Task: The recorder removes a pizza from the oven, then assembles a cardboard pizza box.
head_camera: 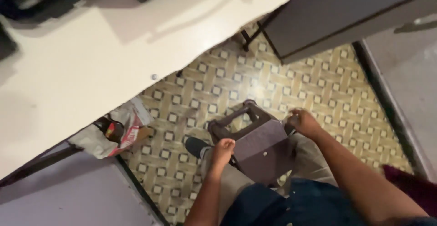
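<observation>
I look down at a small dark stool point(261, 144) with a purple-grey padded seat, standing between my legs on the patterned floor. My left hand point(222, 151) is closed on the seat's left edge. My right hand point(304, 122) grips the seat's right edge near its far corner. The stool's dark frame point(236, 121) sticks out on the far side. One dark shoe point(196, 146) shows to the left of the stool, beside my left hand.
A white tabletop point(91, 71) fills the upper left. A crumpled bag with a dark item point(114, 132) lies on the floor under its edge. A grey cabinet point(341, 12) stands at upper right. A dark red cloth point(412, 185) is at the right.
</observation>
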